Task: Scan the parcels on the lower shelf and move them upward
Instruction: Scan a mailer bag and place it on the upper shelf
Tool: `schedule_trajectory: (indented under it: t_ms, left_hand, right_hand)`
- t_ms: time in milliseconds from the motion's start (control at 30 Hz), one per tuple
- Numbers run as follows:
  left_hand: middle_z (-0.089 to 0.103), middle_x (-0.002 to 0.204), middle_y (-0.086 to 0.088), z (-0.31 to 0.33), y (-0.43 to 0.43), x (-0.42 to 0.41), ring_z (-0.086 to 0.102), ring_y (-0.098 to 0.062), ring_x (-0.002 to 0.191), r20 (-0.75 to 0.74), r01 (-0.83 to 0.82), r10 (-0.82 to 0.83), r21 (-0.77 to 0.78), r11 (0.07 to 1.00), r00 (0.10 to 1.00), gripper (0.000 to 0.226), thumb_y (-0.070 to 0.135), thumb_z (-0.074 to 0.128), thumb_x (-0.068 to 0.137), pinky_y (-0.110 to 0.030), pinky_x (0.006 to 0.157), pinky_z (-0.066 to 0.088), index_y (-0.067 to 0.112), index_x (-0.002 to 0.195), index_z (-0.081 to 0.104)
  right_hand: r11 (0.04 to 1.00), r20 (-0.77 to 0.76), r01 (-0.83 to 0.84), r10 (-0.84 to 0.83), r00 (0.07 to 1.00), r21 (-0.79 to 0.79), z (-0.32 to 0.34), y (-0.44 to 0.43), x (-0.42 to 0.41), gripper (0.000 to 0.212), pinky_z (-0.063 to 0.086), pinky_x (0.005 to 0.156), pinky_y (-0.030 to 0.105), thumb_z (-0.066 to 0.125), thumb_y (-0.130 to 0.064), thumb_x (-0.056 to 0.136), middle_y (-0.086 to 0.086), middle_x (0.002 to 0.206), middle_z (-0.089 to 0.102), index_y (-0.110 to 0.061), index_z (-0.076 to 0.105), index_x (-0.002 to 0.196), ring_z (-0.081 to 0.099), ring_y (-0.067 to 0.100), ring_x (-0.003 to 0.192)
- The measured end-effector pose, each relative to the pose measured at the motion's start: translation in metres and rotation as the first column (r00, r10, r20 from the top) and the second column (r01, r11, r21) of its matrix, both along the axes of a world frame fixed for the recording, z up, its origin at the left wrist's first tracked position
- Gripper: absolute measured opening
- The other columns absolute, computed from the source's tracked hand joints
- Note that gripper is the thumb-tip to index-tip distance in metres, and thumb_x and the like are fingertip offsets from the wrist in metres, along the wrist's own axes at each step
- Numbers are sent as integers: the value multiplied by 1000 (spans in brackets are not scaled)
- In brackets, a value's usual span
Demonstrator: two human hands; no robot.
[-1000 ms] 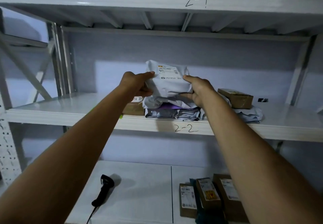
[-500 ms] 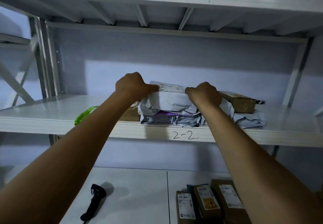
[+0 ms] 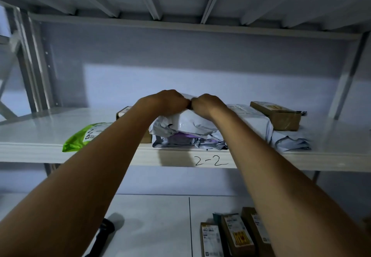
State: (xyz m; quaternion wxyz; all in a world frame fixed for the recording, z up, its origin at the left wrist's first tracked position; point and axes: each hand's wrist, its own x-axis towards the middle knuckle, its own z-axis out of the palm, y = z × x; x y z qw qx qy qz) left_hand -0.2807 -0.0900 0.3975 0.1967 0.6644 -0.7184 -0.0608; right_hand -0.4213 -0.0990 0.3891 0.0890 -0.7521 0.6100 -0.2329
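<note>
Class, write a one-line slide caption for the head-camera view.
Left hand and right hand hold a white poly mailer atop the parcel stack on shelf 2-2; boxed parcels lie below.

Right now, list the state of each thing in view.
left hand, fingers curled on the white mailer.
right hand, likewise, beside the left hand.
white mailer, lying atop the mailer pile.
green mailer, flat at the front of shelf 2-2.
brown box, lying flat, closed.
scanner, lying unheld on lower shelf.
</note>
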Motion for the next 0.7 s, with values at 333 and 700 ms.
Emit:
schedule_trajectory:
  t_ms: [333,700]
  left_hand:
    - [64,117,-2,-5,-28,-4,60,-20,98,44,-1,-1,53,999,999,38,45,52,91,-32,76,41,24,118,68]
    - [68,116,-4,-12,-20,-7,61,-18,95,65,33,-35,28,999,997,43,48,47,83,-30,75,44,23,109,70]
  right_hand:
    - [1000,-97,23,-22,995,6,-9,-33,-6,30,40,69,32,44,-31,96,13,99,62,-14,51,72,52,21,67]
    - [998,-10,53,-54,999,-39,-24,-20,-6,33,42,71,33,35,-31,88,15,117,67,-12,61,93,59,30,80]
